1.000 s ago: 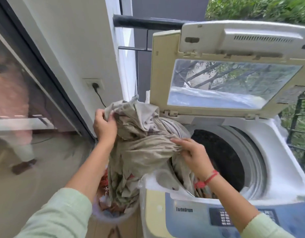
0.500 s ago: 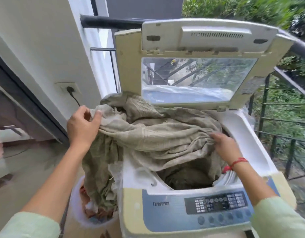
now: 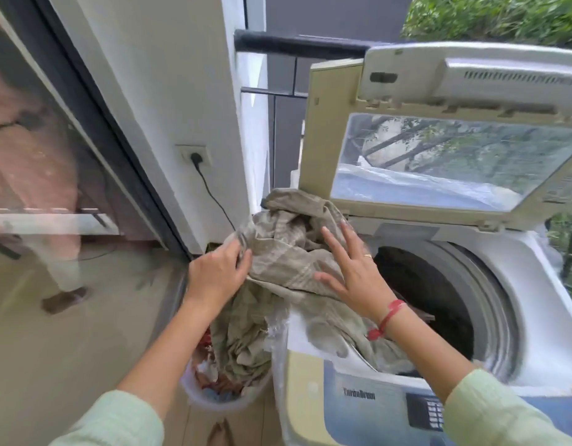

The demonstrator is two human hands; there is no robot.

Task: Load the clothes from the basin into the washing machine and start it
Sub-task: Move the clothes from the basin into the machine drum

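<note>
Olive cloth (image 3: 284,252) drapes the washing machine (image 3: 535,284) rim; left hand (image 3: 218,275) grips it; right hand (image 3: 352,275) presses it, fingers spread.

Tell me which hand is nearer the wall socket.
Left. The left hand grips the grey cloth below the wall socket; the right hand spreads over the cloth farther right, beside the drum.

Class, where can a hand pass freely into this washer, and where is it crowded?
Free: the drum opening right of the right hand; the white deck beyond its rim. Crowded: the left edge, under the draped cloth.
</note>
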